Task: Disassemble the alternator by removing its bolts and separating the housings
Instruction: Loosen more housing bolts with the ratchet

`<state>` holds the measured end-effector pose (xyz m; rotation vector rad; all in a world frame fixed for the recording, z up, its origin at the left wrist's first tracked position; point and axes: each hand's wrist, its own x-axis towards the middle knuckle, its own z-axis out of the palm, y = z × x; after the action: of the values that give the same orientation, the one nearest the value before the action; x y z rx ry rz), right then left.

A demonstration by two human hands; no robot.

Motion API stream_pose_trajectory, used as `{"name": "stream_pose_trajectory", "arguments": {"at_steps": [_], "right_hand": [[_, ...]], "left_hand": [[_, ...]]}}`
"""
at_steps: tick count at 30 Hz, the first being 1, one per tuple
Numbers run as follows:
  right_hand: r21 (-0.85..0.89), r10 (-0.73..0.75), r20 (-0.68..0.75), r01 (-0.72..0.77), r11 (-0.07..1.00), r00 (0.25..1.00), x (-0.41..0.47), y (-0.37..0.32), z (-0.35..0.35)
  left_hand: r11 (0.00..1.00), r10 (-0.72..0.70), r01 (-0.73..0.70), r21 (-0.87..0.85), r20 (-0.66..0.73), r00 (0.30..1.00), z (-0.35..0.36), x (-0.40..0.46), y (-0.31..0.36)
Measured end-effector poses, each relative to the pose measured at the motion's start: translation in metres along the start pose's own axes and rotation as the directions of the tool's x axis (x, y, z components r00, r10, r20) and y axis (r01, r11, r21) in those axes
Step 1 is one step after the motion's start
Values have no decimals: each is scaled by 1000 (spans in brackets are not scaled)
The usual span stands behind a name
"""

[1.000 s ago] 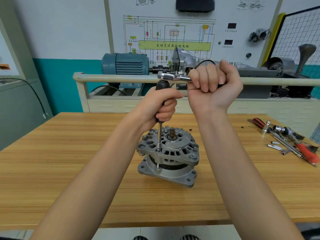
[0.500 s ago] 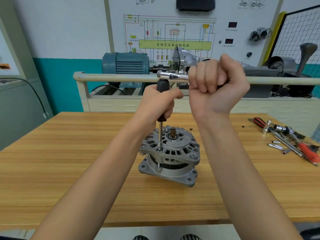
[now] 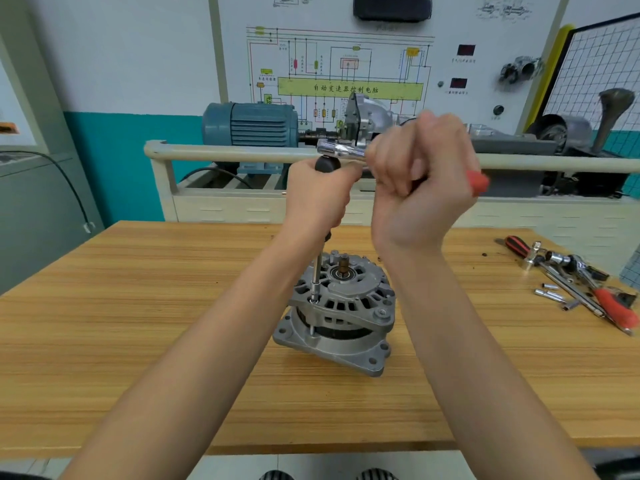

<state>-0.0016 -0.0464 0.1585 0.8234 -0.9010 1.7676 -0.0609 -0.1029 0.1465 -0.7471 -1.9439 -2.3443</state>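
Observation:
The grey alternator (image 3: 341,317) stands on the wooden table (image 3: 138,323), shaft end up. A long socket driver (image 3: 316,275) stands upright on a bolt at the alternator's left rim. My left hand (image 3: 320,199) grips the driver's black handle. A chrome ratchet (image 3: 341,148) sits on top of that handle. My right hand (image 3: 420,181) grips the ratchet's red handle, whose end shows past my fist.
Loose tools (image 3: 571,278) lie at the table's right: a ratchet, sockets, red-handled screwdrivers. Behind the table runs a rail (image 3: 225,154) with a blue motor (image 3: 249,124) and a training panel (image 3: 346,64).
My right hand has swung the ratchet handle toward me and to the right; its red end now shows. My left hand stays on the driver.

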Motion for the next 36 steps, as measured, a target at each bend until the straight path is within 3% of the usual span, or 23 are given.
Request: {"name": "stream_pose_trajectory", "arguments": {"at_steps": [2,5,9,12,15,18,21,24,26,28,30,33,36], "right_hand": [[-195,-150,75,162,967,986,-11,3,11],[-206,-167,116,188,960,979,-14,5,15],[148,98,23,-101,984,995,7,-1,-2],[439,380,-74,-312,843,922,22,-2,-18],[617,504,-137,-325,717,853,29,3,-26],[576,447,-115,-307,758,887,26,4,-23],[352,271,-27,-245,903,962,15,2,-14],[98,27,52,-32,995,998,1,4,1],[-89,-133,99,142,986,986,-9,6,9],[-174,-200,140,223,959,970,-14,8,14],[-116,-154,103,165,979,983,-11,5,12],[125,42,36,-46,991,998,3,-1,0],[364,292,-37,-260,895,956,18,-4,-16]], "left_hand": [[999,31,-30,21,-45,999,2,-2,-1],[999,34,-34,1,-2,999,-5,-3,-1],[992,35,2,-128,283,959,-21,2,-2],[981,8,90,-171,501,866,-31,6,-1],[974,-76,187,-125,601,796,-32,8,1],[976,-138,207,-62,557,819,-28,7,1],[986,-130,160,-51,370,920,-22,5,0],[995,-80,88,-36,165,983,-11,-1,-1],[1000,-26,26,6,36,999,-5,-4,-3],[999,16,-15,49,-17,1000,-4,-4,-4],[1000,-2,2,4,28,1000,-5,-4,-5],[999,-29,37,-37,206,978,-15,-1,-5],[992,-54,96,-76,432,900,-26,4,0]]}}
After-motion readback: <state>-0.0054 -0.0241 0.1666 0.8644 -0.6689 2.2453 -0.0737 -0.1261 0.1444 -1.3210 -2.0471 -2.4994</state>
